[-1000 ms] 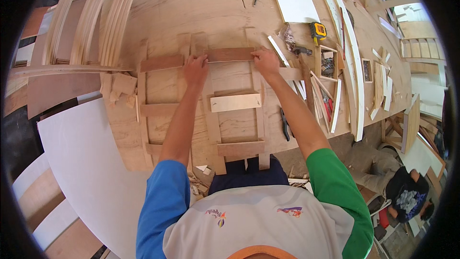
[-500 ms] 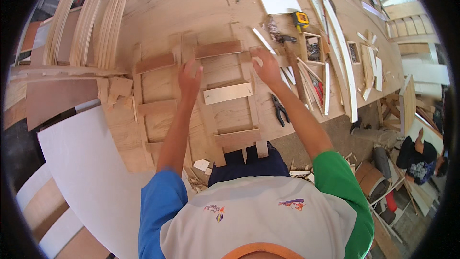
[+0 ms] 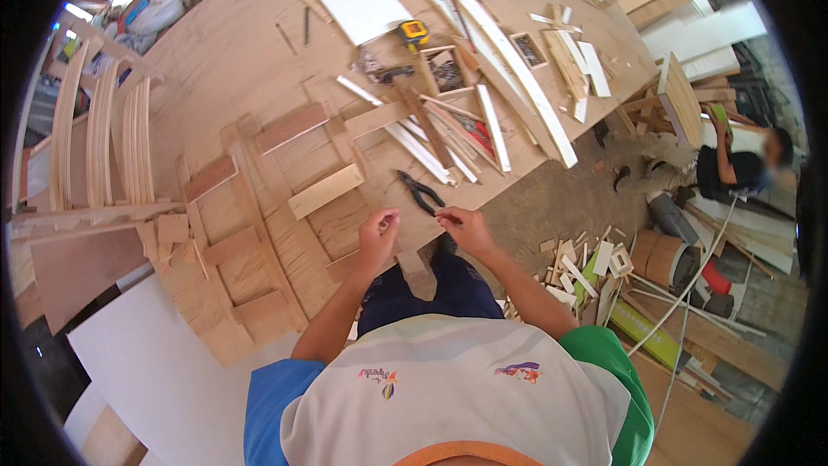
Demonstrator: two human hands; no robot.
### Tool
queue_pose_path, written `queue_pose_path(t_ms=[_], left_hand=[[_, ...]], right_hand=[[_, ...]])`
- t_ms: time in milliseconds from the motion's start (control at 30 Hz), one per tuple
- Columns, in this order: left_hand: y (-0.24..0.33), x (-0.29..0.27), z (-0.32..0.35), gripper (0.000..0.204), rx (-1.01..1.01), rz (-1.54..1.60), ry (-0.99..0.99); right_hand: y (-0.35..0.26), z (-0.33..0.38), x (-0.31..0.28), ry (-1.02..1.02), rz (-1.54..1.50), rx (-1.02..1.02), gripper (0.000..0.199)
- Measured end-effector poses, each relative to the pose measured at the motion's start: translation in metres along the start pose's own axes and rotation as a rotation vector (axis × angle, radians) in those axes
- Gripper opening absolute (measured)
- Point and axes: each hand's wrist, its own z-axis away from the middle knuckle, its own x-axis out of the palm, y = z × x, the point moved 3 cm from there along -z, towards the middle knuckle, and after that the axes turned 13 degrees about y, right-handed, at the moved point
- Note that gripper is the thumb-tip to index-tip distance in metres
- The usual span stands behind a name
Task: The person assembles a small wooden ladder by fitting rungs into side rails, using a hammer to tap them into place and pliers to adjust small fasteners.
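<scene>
Both my hands are at the table's near edge. My left hand (image 3: 377, 236) is closed, fingers curled together; whatever it may hold is too small to make out. Beside the handle ends of the black pliers (image 3: 416, 193), my right hand (image 3: 466, 230) has its fingertips pinched together. Whether they touch the pliers or hold something small, I cannot tell. The pliers lie on the tabletop. Left of my hands lie ladder-like wooden frames (image 3: 259, 242) of long strips with short crosspieces. One pale crosspiece (image 3: 326, 191) lies across the nearer frame.
A yellow tape measure (image 3: 413, 32), a hammer (image 3: 395, 74) and a small nail box (image 3: 444, 70) lie farther back. Long white strips (image 3: 509, 60) cross the right side. Wood scraps (image 3: 591, 267) cover the floor at right. A co-worker (image 3: 733, 160) is at far right.
My hands have come back from over the wooden frames to the table's near edge, closer together. The view has turned to the right. The pliers remain on the table.
</scene>
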Motion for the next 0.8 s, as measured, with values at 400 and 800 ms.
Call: queue_pose_path(t_ms=[400, 800], left_hand=[[0.107, 0.183, 0.045, 0.016, 0.083, -0.027, -0.183], [0.143, 0.314, 0.093, 0.018, 0.039, 0.085, -0.257]], right_hand=[[0.058, 0.062, -0.178, 0.139, -0.228, -0.104, 0.016], [0.127, 0.084, -0.315, 0.193, -0.227, -0.106, 0.017]])
